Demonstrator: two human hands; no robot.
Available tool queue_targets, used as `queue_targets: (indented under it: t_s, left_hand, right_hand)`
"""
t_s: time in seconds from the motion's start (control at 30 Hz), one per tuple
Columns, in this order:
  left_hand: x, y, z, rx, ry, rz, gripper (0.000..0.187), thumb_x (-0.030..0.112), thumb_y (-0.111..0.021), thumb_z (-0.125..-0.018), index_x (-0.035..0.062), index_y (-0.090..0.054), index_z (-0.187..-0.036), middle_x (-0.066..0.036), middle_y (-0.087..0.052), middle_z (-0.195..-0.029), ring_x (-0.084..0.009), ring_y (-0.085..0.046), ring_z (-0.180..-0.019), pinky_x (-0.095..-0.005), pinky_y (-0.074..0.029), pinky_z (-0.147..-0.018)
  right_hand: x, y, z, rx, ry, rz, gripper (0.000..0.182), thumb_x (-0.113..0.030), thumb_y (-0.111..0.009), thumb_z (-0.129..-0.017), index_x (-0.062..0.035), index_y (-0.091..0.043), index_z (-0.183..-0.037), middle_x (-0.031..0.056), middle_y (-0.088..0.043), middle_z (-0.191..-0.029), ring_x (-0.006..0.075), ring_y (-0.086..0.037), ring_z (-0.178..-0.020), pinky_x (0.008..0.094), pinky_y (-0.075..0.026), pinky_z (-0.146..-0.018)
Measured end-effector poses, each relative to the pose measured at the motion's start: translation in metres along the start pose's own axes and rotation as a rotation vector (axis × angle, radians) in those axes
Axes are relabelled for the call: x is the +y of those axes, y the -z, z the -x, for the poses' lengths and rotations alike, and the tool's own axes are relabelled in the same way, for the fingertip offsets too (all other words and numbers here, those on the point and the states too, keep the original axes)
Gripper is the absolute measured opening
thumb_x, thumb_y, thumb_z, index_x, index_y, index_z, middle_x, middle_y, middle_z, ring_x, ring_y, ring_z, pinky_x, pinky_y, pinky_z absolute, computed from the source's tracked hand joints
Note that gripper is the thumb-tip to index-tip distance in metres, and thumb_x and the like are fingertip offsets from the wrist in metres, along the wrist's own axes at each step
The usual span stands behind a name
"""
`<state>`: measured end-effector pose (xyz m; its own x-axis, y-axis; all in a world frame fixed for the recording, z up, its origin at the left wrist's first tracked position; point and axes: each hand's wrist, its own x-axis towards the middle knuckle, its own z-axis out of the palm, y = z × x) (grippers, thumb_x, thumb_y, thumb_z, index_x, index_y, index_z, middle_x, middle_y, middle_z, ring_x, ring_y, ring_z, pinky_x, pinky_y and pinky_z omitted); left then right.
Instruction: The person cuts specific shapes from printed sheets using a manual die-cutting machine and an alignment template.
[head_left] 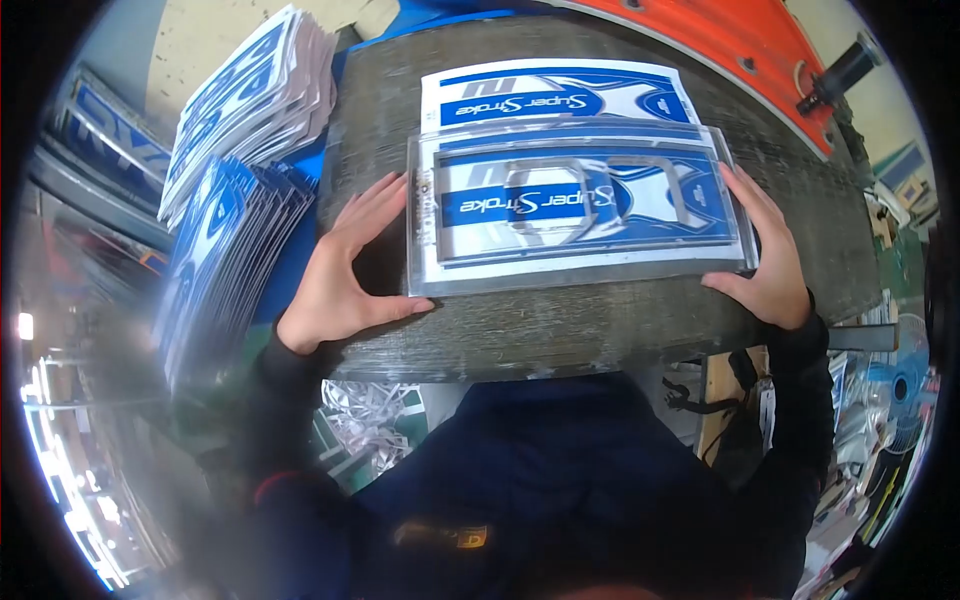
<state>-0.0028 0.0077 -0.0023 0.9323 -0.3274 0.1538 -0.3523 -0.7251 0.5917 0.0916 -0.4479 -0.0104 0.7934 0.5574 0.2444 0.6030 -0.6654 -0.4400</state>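
Note:
A clear rectangular frame [428, 240] with raised inner outlines lies over a blue and white printed sheet [500, 90] on the dark board [500, 335]. The sheet's upper print shows beyond the frame's far edge. At the frame's left end is my left hand [352, 262], its fingers along the side and its thumb at the near corner. My right hand [768, 245] holds the right end in the same way, fingers on the side edge and thumb near the front corner. The frame lies flat between both hands.
Left of the board stand a stack of white-backed printed sheets [250, 100] and a stack of blue printed pieces [230, 240]. An orange metal part [740, 50] with a black handle [845, 72] is at the back right. White scraps [370, 420] lie below the board.

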Motion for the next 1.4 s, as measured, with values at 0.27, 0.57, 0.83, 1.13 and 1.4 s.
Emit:
queue_targets:
  t_s: [0.27, 0.57, 0.83, 1.13, 1.4]
  left_hand:
    - [-0.002, -0.0002, 0.0005, 0.004, -0.034, 0.019, 0.104, 0.032, -0.093, -0.063, -0.0011, -0.044, -0.148, -0.02, -0.044, -0.154, -0.0371, -0.031, -0.149, -0.0562, -0.018, -0.12]
    - [-0.0037, -0.0009, 0.0004, 0.008, -0.05, 0.015, 0.104, 0.032, -0.093, -0.062, -0.0015, -0.045, -0.148, -0.02, -0.043, -0.154, -0.0374, -0.032, -0.149, -0.0539, -0.019, -0.121]
    - [-0.0031, 0.0004, -0.0005, 0.001, -0.07, 0.01, 0.104, 0.031, -0.093, -0.062, -0.0033, -0.044, -0.147, -0.021, -0.044, -0.154, -0.0382, -0.032, -0.149, -0.0521, -0.02, -0.121]
    - [-0.003, 0.001, 0.0, -0.013, -0.065, -0.03, 0.105, 0.034, -0.093, -0.062, -0.0035, -0.044, -0.147, -0.021, -0.043, -0.154, -0.0383, -0.031, -0.149, -0.0536, -0.019, -0.121]
    - [-0.0007, 0.0045, 0.0039, -0.039, -0.046, 0.026, 0.091, 0.03, -0.085, -0.072, -0.0007, -0.045, -0.148, -0.021, -0.043, -0.155, -0.0369, -0.028, -0.151, -0.0524, -0.013, -0.122]
  right_hand:
    - [0.0022, -0.0006, 0.0009, 0.012, -0.027, 0.01, 0.108, -0.03, -0.09, -0.058, -0.0122, -0.041, -0.153, 0.0264, -0.043, -0.152, 0.0417, -0.037, -0.143, 0.0483, -0.028, -0.117]
    - [0.0056, -0.0028, 0.0007, 0.026, -0.02, -0.031, 0.108, -0.03, -0.091, -0.058, -0.0116, -0.042, -0.152, 0.0269, -0.042, -0.152, 0.0419, -0.038, -0.144, 0.0483, -0.031, -0.117]
    - [0.0024, -0.0006, -0.0012, 0.026, -0.023, -0.084, 0.106, -0.026, -0.091, -0.058, -0.0093, -0.044, -0.151, 0.028, -0.043, -0.151, 0.0419, -0.038, -0.144, 0.0464, -0.033, -0.116]
    - [0.0043, -0.0019, -0.0009, 0.032, -0.013, -0.102, 0.106, -0.024, -0.092, -0.057, -0.0094, -0.044, -0.151, 0.0289, -0.042, -0.151, 0.0421, -0.038, -0.144, 0.046, -0.033, -0.116]
    - [0.0001, 0.0046, -0.0017, 0.021, -0.024, -0.086, 0.104, -0.025, -0.091, -0.059, -0.0105, -0.044, -0.151, 0.0287, -0.043, -0.15, 0.042, -0.038, -0.143, 0.0449, -0.033, -0.116]
